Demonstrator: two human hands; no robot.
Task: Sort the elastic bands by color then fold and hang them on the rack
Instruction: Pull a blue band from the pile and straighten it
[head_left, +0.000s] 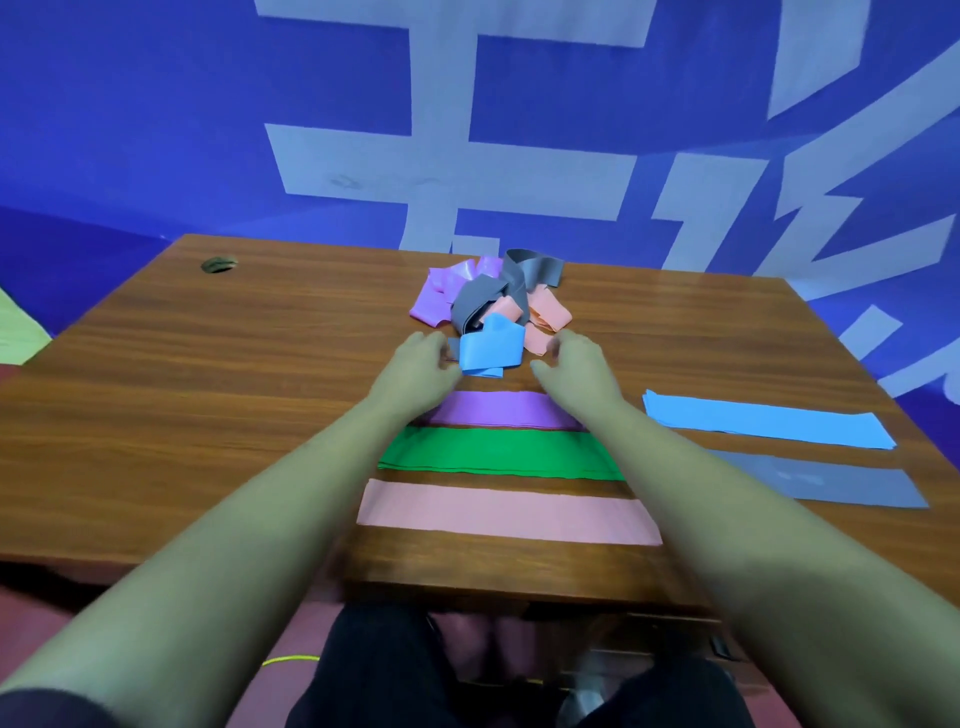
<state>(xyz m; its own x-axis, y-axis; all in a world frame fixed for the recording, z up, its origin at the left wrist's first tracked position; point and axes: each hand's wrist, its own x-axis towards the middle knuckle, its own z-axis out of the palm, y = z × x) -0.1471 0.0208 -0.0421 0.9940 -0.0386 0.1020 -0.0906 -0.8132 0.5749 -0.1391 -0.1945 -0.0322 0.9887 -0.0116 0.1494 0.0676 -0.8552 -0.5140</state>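
Observation:
A tangled pile of elastic bands lies at the far middle of the wooden table, with purple, grey and salmon bands in it. A crumpled blue band sits at its front. My left hand touches the blue band's left edge, fingers curled. My right hand hovers just right of it, fingers apart and empty. Flat bands lie nearer me: purple, green and pink. At the right lie a flat blue band and a grey band.
A round cable hole is in the table's far left corner. A blue wall with large white characters rises directly behind the table. No rack is in view. My knees show below the front edge.

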